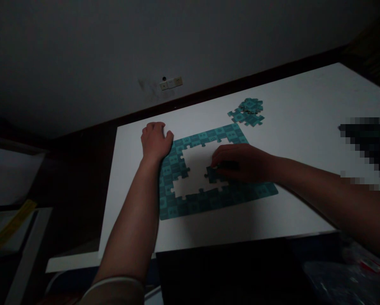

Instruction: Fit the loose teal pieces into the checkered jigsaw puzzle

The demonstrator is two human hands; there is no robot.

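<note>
A teal jigsaw puzzle [190, 206] lies on the white table, its checkered border joined around an irregular gap where white shows through. My right hand [245, 163] reaches over the gap from the right, its fingers pinched on a dark teal puzzle piece [211, 174]. The palm side and part of that piece are hidden. At the puzzle's upper left corner, my left hand [155, 142] rests on the tabletop, fingers apart and slightly bent, with nothing in it. Beyond the upper right corner, loose puzzle pieces [249, 113] lie heaped together.
The white table [291, 106] runs along a grey wall with a socket panel [171, 83]. A blurred-out dark object [367, 140] is at the right. Below the front edge, clear plastic wrapping [345, 275] shows; a yellow strip [12, 228] is at lower left.
</note>
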